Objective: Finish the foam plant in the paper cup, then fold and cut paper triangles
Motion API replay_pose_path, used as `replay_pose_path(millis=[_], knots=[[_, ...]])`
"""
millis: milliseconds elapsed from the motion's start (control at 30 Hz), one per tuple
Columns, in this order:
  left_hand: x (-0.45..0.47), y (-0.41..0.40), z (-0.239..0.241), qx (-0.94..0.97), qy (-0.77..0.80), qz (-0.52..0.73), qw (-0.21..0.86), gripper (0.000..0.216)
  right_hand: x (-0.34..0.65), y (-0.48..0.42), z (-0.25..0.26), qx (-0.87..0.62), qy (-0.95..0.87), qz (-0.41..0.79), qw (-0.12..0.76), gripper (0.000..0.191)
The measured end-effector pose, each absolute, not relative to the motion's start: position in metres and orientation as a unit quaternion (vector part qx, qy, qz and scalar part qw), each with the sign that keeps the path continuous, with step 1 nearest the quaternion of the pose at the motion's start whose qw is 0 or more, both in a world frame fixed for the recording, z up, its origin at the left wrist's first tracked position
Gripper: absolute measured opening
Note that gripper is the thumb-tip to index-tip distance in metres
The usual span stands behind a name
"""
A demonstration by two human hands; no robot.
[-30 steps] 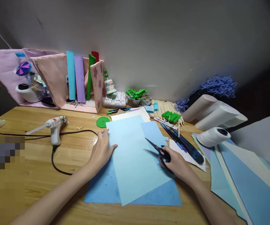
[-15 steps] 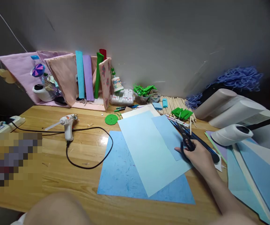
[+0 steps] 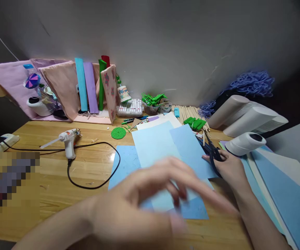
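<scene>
My right hand (image 3: pixel 230 168) is closed around the handles of black scissors (image 3: pixel 212 151), resting at the right edge of a mid-blue sheet (image 3: pixel 191 149). That sheet lies on a pale blue sheet (image 3: pixel 155 144), which lies on a darker blue sheet (image 3: pixel 125 161). My left hand (image 3: pixel 165 187) is raised close to the camera over the sheets, blurred by motion, fingers stretched out and apart, holding nothing I can see.
A white glue gun (image 3: pixel 68 140) with a black cord (image 3: pixel 92 185) lies left of the sheets. A green disc (image 3: pixel 118 133), markers (image 3: pixel 131 107), wooden sticks (image 3: pixel 188 113), white rolls (image 3: pixel 246 119) and stacked blue paper (image 3: pixel 282 187) surround them. A pink organiser (image 3: pixel 61 86) stands against the wall.
My left hand has risen from out of view into the foreground over the sheets. My right hand with the scissors shifted slightly right, beside the mid-blue sheet.
</scene>
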State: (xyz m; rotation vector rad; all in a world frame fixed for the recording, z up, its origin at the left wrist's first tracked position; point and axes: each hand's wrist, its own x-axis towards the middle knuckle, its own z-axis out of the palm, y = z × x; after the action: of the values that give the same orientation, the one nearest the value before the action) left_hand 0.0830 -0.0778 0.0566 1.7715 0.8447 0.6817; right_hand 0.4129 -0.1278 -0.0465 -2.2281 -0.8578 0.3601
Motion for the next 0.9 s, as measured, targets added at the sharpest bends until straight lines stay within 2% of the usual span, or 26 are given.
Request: replay_pose_path(millis=[67, 167, 300, 467, 633, 733, 900], knots=[[0.093, -0.043, 0.032, 0.748, 0.358, 0.252, 0.498, 0.039, 0.414, -0.131, -0.047, -0.846, -0.322, 0.193, 0.378, 0.043], [0.102, 0.003, -0.021, 0.685, 0.528, 0.273, 0.421, 0.043, 0.402, -0.132, -0.048, -0.802, -0.317, 0.29, 0.414, 0.04], [0.105, 0.03, -0.065, 0.664, 0.544, 0.295, 0.419, 0.055, 0.38, -0.127, -0.048, -0.762, -0.346, 0.35, 0.421, 0.037], [0.109, 0.029, -0.065, 0.672, 0.54, 0.295, 0.412, 0.056, 0.372, -0.123, -0.055, -0.775, -0.386, 0.32, 0.385, 0.038], [0.112, 0.023, -0.058, 0.749, 0.532, 0.265, 0.293, 0.053, 0.373, -0.124, -0.064, -0.762, -0.424, 0.312, 0.377, 0.034], [0.113, 0.02, -0.056, 0.761, 0.542, 0.227, 0.274, 0.051, 0.376, -0.126, -0.062, -0.77, -0.438, 0.296, 0.357, 0.031], [0.113, 0.019, -0.055, 0.768, 0.552, 0.224, 0.234, 0.057, 0.402, -0.129, -0.053, -0.855, -0.422, 0.147, 0.262, 0.025]])
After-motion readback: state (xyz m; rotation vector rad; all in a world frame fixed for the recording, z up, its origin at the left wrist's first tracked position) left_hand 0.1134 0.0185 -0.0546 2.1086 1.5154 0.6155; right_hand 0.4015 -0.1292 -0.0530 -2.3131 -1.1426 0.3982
